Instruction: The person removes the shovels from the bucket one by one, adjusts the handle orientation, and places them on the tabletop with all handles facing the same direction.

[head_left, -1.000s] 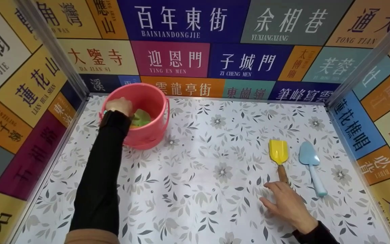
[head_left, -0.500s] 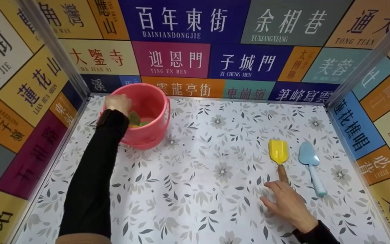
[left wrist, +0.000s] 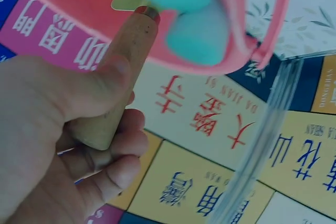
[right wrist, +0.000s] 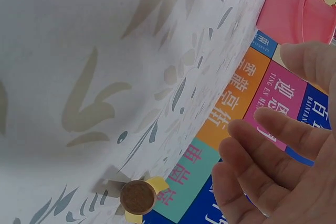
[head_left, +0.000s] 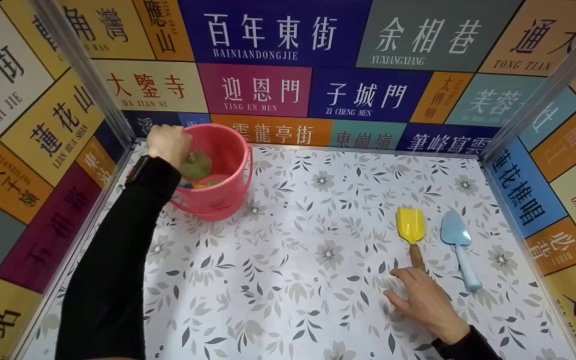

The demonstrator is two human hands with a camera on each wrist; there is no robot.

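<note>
My left hand [head_left: 169, 142] grips the wooden handle [left wrist: 119, 72] of a small shovel over the left rim of a pink bucket [head_left: 225, 197]. Its green blade [head_left: 198, 164] hangs inside the bucket. Beside it in the left wrist view, turquoise rounded handle ends [left wrist: 197, 43] poke up from the bucket. With fingers spread and nothing in them, my right hand [head_left: 425, 302] is at the handle end of a yellow shovel [head_left: 411, 225] lying on the floral surface. In the right wrist view, the wooden butt of that shovel's handle [right wrist: 138, 198] shows apart from the fingers.
A light blue trowel [head_left: 457, 230] lies to the right of the yellow shovel. Panels with printed place names [head_left: 268, 32] wall in the back and both sides. The bucket stands in the back left corner, its handle [head_left: 249, 172] hanging down.
My left hand has risen out of the bucket and over its left rim, drawing the green shovel up with it. My right hand has stayed put.
</note>
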